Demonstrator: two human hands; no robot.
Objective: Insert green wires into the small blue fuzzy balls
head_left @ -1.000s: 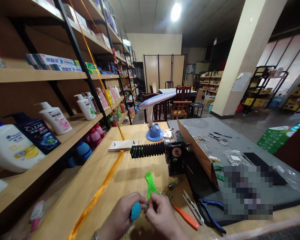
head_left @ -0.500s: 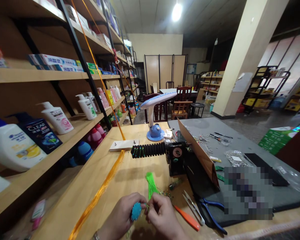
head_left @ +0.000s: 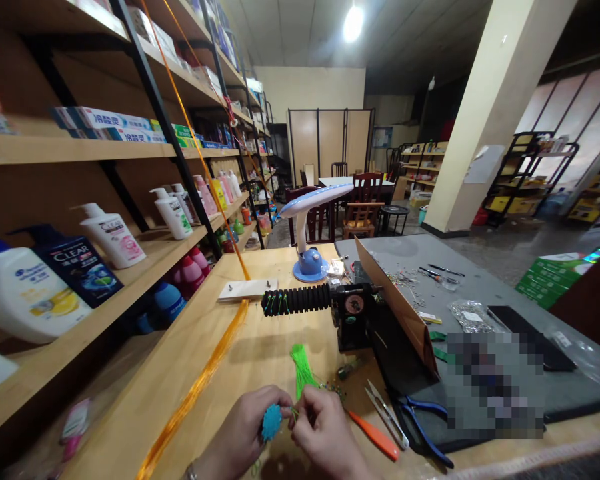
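My left hand is closed at the front edge of the wooden table, gripping a small blue piece with a scalloped edge. Close beside it, my right hand pinches a thin yellow-green cord that runs between the two hands. The fingertips partly hide where cord and blue piece meet. Just beyond my hands lies a bundle of bright green cords, with small beads at its near end. An orange-handled tool, metal scissors and blue-handled pliers lie right of my right hand.
A black winding device with a ridged shaft stands ahead, near a mushroom-shaped lamp. Orange threads stretch along the table's left. An upright brown board borders a grey mat. Bottle-lined shelves rise at left.
Both hands keep nearly the same place and grip. Only a very slight shift of the whole view is visible.
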